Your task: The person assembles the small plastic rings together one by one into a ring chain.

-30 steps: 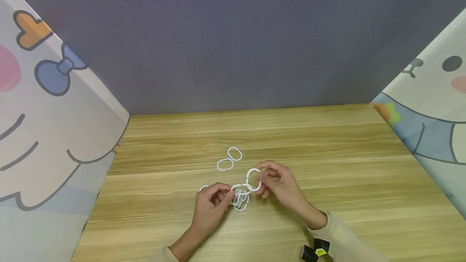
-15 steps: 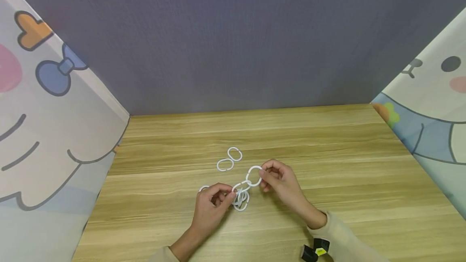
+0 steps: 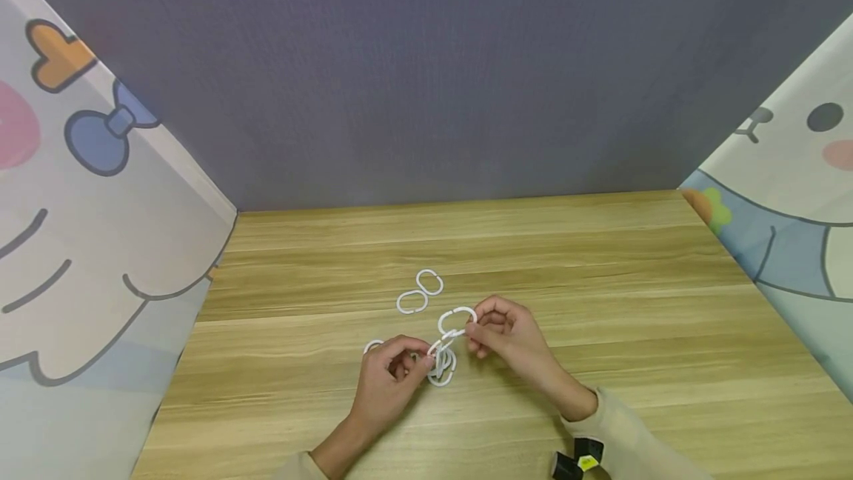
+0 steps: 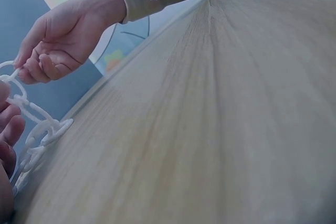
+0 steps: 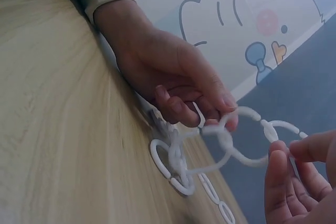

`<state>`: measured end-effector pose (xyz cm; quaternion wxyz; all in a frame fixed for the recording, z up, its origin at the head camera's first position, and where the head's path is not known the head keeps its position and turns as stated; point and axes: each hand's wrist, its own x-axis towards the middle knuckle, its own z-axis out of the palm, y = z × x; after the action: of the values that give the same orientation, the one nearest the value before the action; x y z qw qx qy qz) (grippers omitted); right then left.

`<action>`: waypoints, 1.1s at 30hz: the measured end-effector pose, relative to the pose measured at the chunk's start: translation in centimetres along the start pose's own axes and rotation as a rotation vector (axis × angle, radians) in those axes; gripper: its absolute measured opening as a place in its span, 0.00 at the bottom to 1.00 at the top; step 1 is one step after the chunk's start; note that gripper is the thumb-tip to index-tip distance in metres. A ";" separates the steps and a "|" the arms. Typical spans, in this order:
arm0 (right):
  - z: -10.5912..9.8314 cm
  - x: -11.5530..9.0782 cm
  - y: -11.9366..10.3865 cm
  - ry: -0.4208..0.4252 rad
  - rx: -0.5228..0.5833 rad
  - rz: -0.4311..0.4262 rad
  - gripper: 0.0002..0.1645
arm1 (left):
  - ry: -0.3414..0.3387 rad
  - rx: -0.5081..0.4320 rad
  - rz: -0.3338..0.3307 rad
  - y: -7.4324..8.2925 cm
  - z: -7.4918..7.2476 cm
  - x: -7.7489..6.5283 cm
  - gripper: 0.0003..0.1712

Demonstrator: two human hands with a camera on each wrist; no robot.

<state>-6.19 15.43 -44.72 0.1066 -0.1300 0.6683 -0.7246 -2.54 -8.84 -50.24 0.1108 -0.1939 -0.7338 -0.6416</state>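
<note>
My left hand (image 3: 393,384) pinches a white C-shaped plastic link (image 5: 247,110) between thumb and fingers, just above the table. Hooked through it is another white link (image 3: 456,310), which my right hand (image 3: 512,335) pinches at its right end. The held links are raised and tilted. Below them hang and lie several more joined white links (image 4: 44,129), bunched against the table near my left fingertips. In the right wrist view, the right fingers (image 5: 278,182) grip the end link. My left hand partly hides the bunch and one more link (image 3: 370,344) behind its knuckles.
Two white links (image 3: 412,292) lie touching on the wooden table (image 3: 600,265) beyond my hands. A grey panel (image 3: 453,80) rises at the back, with cartoon-printed panels (image 3: 120,243) at both sides. A black device (image 3: 578,458) sits by the right sleeve.
The link in my right hand has turned from upright to nearly level and shifted slightly left. The left-held link has tilted more steeply, while the loose links on the table stay put.
</note>
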 end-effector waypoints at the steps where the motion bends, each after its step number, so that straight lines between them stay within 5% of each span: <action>1: 0.0 0.0 0.0 -0.009 0.005 0.002 0.15 | 0.001 0.005 0.007 0.0 0.0 0.0 0.08; 9: 0.4 -0.1 0.6 -0.042 0.036 0.049 0.15 | 0.023 0.011 0.002 0.2 0.0 0.0 0.08; 21: 1.0 -0.4 1.8 -0.114 -0.071 0.088 0.13 | 0.059 0.017 -0.051 0.3 -0.1 -0.1 0.06; 33: 0.3 0.7 2.4 -0.068 -0.133 -0.014 0.09 | 0.099 0.023 -0.107 0.4 0.0 0.0 0.06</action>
<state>-6.80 14.71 -47.01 0.1155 -0.1661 0.7100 -0.6745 -2.40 -8.83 -49.87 0.1146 -0.1214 -0.7440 -0.6470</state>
